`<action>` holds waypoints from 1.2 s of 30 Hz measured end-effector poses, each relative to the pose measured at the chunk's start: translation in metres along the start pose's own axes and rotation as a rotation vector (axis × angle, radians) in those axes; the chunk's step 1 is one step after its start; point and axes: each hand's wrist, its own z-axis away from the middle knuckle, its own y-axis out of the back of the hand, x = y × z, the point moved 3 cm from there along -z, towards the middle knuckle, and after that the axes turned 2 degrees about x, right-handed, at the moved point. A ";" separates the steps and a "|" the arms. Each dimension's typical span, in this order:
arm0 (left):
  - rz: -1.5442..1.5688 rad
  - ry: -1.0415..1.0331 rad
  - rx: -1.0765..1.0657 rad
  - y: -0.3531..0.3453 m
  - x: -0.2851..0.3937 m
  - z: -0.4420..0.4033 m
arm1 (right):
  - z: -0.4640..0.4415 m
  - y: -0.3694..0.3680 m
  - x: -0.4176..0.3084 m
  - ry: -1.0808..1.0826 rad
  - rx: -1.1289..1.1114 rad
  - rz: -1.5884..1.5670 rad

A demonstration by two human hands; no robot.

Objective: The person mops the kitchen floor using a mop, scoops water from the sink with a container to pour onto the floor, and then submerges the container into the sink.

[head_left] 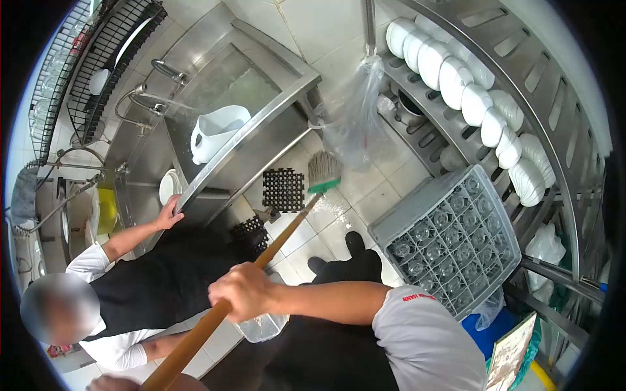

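A broom (287, 236) with a wooden handle slants across the view, its grey bristles and green base down on the tiled floor. My right hand (242, 293) is closed around the middle of the handle. At the bottom edge, my left hand (115, 383) is partly cut off, with skin showing on both sides of the upper handle; it appears closed on it. The bristles lie beside a black perforated mat (283, 190) and below a hanging clear plastic bag (357, 117). Wet patches shine on the floor near the broom head.
A co-worker in a black apron (173, 280) stands at left, one hand on the sink edge. The steel sink (251, 140) holds a white jug (218, 130). Grey crates of glasses (450, 238) stand at right, under a rack (554, 130) with white bowls (453, 81).
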 end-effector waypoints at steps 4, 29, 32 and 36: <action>-0.026 0.297 0.190 -0.005 -0.045 0.034 | 0.032 0.006 0.053 -0.069 -0.051 0.091; 0.096 0.383 0.143 0.008 -0.214 0.076 | 0.021 0.101 0.221 -0.112 0.215 0.369; -0.693 -0.053 0.109 0.023 -0.152 0.025 | -0.010 0.076 0.160 -0.122 0.056 0.256; -0.332 0.361 -0.036 0.011 -0.163 0.050 | -0.024 0.072 0.072 -0.008 0.266 0.207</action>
